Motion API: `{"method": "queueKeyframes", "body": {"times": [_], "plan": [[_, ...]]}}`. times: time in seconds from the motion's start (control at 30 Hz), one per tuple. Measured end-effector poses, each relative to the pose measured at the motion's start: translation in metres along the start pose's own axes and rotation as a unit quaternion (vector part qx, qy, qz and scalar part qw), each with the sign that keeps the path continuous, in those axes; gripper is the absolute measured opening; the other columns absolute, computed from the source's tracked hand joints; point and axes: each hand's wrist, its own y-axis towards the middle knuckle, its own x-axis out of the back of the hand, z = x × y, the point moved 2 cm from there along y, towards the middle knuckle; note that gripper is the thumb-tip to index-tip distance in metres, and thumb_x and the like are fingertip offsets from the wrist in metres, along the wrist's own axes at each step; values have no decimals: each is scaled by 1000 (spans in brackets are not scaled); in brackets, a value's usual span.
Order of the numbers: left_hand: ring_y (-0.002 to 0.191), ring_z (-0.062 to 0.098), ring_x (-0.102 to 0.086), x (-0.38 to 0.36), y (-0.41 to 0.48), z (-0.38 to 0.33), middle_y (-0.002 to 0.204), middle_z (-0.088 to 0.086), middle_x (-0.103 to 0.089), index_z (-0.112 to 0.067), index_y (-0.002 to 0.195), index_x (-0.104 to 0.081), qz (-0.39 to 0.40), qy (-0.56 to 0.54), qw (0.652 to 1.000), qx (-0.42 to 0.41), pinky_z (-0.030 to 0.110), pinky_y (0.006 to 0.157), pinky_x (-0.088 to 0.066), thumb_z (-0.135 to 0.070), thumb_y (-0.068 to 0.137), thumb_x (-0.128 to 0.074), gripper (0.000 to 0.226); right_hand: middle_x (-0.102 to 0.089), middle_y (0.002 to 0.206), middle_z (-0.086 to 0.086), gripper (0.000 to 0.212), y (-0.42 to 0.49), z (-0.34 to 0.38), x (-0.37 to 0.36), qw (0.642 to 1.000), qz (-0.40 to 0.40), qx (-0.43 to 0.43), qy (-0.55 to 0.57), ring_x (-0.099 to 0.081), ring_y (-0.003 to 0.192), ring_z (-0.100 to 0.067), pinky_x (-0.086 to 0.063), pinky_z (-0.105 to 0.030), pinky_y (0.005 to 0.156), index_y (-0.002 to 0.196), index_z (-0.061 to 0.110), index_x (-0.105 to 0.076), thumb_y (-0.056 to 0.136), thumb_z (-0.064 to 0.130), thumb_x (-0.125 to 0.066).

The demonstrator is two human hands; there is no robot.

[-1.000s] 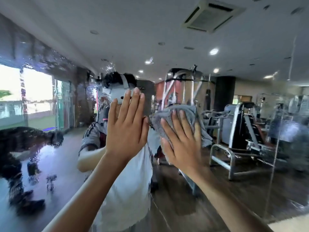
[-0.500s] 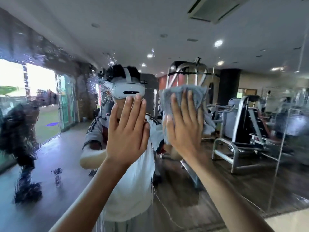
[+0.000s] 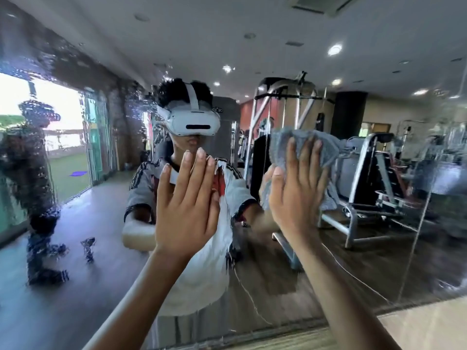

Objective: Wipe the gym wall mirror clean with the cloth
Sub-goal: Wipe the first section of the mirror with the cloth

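The wall mirror (image 3: 75,248) fills the view and reflects the gym and a person in a white headset. My right hand (image 3: 295,193) presses a grey cloth (image 3: 326,147) flat against the glass at centre right, fingers straight and spread over it. My left hand (image 3: 188,203) lies flat on the glass just left of it, fingers straight and together, with nothing in it. The left part of the mirror shows wet, speckled streaks (image 3: 38,173).
The mirror's bottom edge meets a pale ledge (image 3: 417,324) at lower right. A vertical seam (image 3: 417,236) between mirror panels runs down at the right. Weight machines appear only as reflections.
My right hand has slid the cloth upward and slightly right across the glass. My left hand has stayed flat on the mirror. The view has tilted down a little.
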Motion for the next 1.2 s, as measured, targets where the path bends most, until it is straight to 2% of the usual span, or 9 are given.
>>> {"method": "queueKeyframes", "body": {"times": [0.1, 0.23, 0.37, 0.5, 0.63, 0.8, 1.0, 1.07, 1.2], "plan": [[150, 29, -28, 0, -1, -1, 160, 13, -34, -5, 153, -36, -7, -5, 1000, 9, 56, 119, -25, -24, 103, -40, 54, -20, 162, -7, 52, -40, 10, -1, 996, 10, 93, 6, -19, 150, -25, -11, -54, 122, 154, 18, -22, 106, 37, -23], [149, 30, -29, 1, -3, -1, 159, 13, -34, -6, 152, -38, -13, -25, 999, 16, 57, 118, -26, -24, 101, -44, 55, -18, 166, -2, 50, -118, -29, 3, 976, 56, 213, -1, -21, 151, -26, -20, -64, 116, 152, 23, -33, 103, 34, -34], [148, 31, -31, 0, -23, -7, 159, 13, -33, -6, 152, -38, 1, -24, 1000, 12, 57, 118, -25, -25, 99, -48, 57, -11, 167, -1, 53, -102, -65, 6, 998, 31, 60, -18, -16, 153, -26, -23, -67, 111, 155, 29, -31, 103, 38, -30], [147, 31, -33, -1, -31, -10, 158, 12, -34, -6, 151, -41, -6, -18, 1000, 12, 55, 119, -26, -24, 99, -51, 56, -25, 161, -13, 55, -68, -31, 3, 999, 6, -33, -7, -24, 149, -34, -15, -66, 115, 157, 25, -21, 105, 40, -24], [147, 31, -33, -2, -42, -15, 158, 11, -34, -6, 151, -41, -6, -35, 999, 30, 55, 120, -23, -24, 100, -48, 54, -27, 160, -8, 51, -94, -8, -2, 999, 13, 44, 25, -19, 151, -27, -17, -64, 116, 153, 19, -31, 106, 38, -26], [148, 31, -32, -5, -68, -20, 159, 11, -34, -8, 154, -35, 17, -24, 999, 20, 58, 118, -25, -24, 101, -47, 57, -15, 166, -1, 54, -172, -53, 3, 983, 73, 169, 0, -18, 152, -26, -25, -72, 108, 155, 32, -28, 102, 37, -34], [148, 31, -31, -4, -66, -23, 159, 12, -32, -8, 155, -33, 16, -25, 999, 27, 58, 119, -23, -23, 101, -45, 57, -23, 162, -19, 60, -118, -67, 4, 987, 24, -158, 1, -19, 150, -35, -18, -70, 112, 159, 25, -16, 102, 35, -31], [148, 31, -31, -4, -66, -24, 159, 12, -32, -7, 154, -34, 19, -24, 999, 31, 58, 119, -23, -23, 101, -46, 57, -23, 162, -17, 56, -103, -34, -1, 990, 16, -141, 17, -19, 150, -35, -11, -67, 116, 156, 18, -21, 105, 40, -23], [150, 30, -28, -4, -72, -21, 159, 12, -33, -6, 152, -38, 22, -32, 999, 31, 57, 118, -25, -22, 99, -49, 57, -10, 166, -1, 53, -142, 18, -6, 997, 45, 43, 40, -11, 153, -24, -5, -61, 119, 155, 24, -22, 105, 42, -25]]}}
